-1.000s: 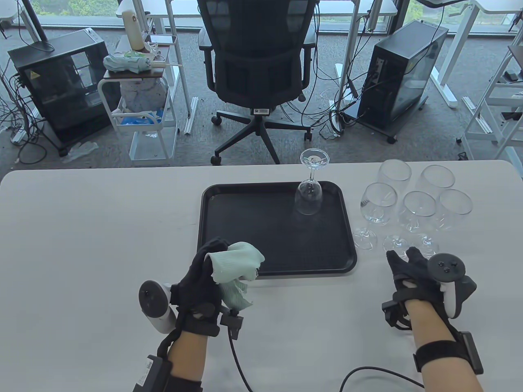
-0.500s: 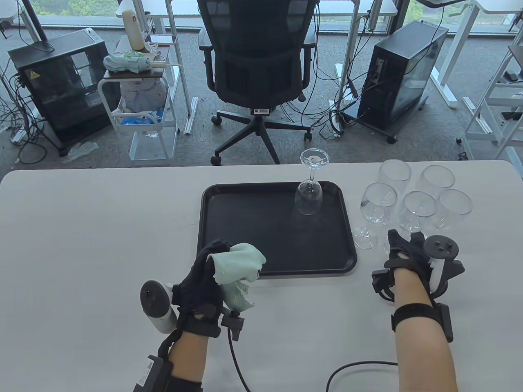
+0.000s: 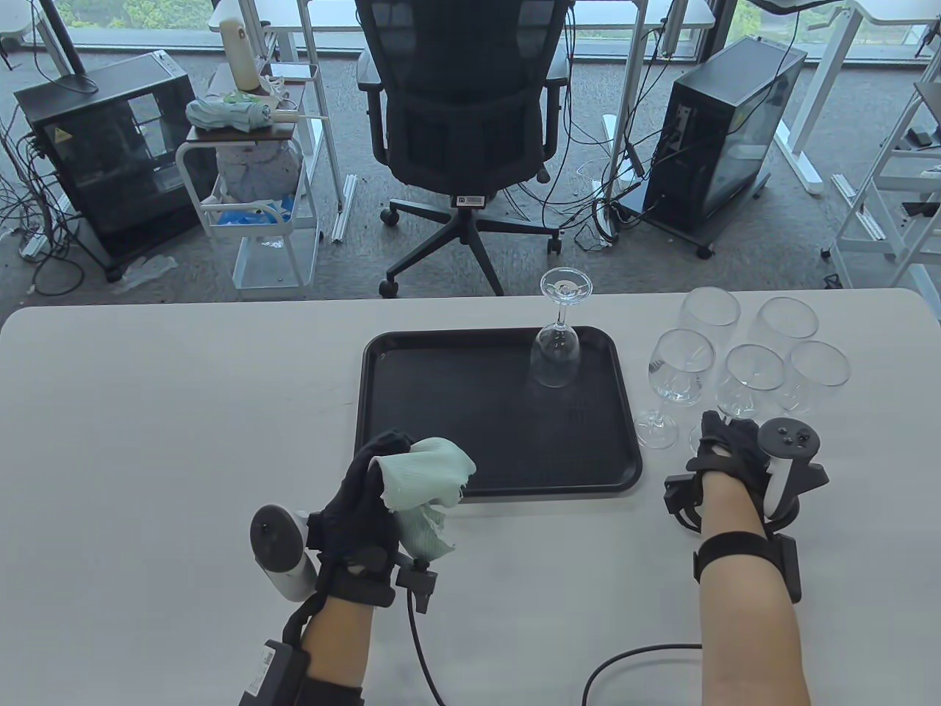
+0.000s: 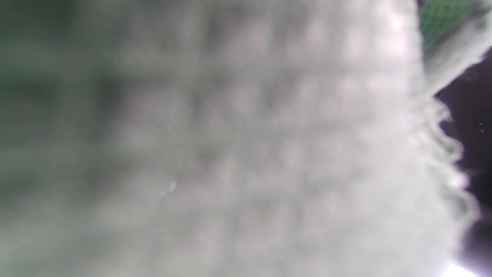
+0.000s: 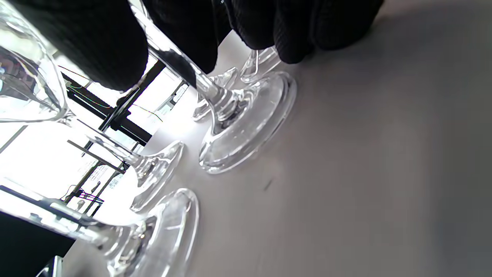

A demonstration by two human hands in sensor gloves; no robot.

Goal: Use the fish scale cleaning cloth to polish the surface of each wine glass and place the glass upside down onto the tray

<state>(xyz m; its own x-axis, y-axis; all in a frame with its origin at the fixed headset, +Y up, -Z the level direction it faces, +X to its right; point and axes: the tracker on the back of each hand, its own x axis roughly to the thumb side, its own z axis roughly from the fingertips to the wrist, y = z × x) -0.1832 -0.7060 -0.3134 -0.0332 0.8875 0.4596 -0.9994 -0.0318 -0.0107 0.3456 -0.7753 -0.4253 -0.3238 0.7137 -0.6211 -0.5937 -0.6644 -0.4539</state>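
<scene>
One glass (image 3: 556,346) stood upside down on the black tray (image 3: 441,412), toward its far right corner; five upright glasses clustered on the bench (image 3: 147,412) just right of the tray. We judged the step in hand to be the pickup of the second glass. The right hand (image 3: 735,448) was at the near middle glass (image 3: 750,379); in the right wrist view its fingers (image 5: 96,42) curled round the stem (image 5: 207,90), with the foot seemingly on the bench. The left hand (image 3: 367,493) waited near the tray's near left corner, fingers closed on the pale green cloth (image 3: 426,478), bunched and hanging loose; the left wrist view showed only blurred cloth weave. We reckoned the next move called for a straight lift, since neighbouring feet sat very close and a sideways drag could knock them, then bringing the bowl to the cloth. The bench was pale grey, matte, with rounded corners. Beyond it we noted a black mesh office chair (image 3: 463,110), two computer towers on the carpet, a white trolley (image 3: 250,184), trailing cables and windows.
</scene>
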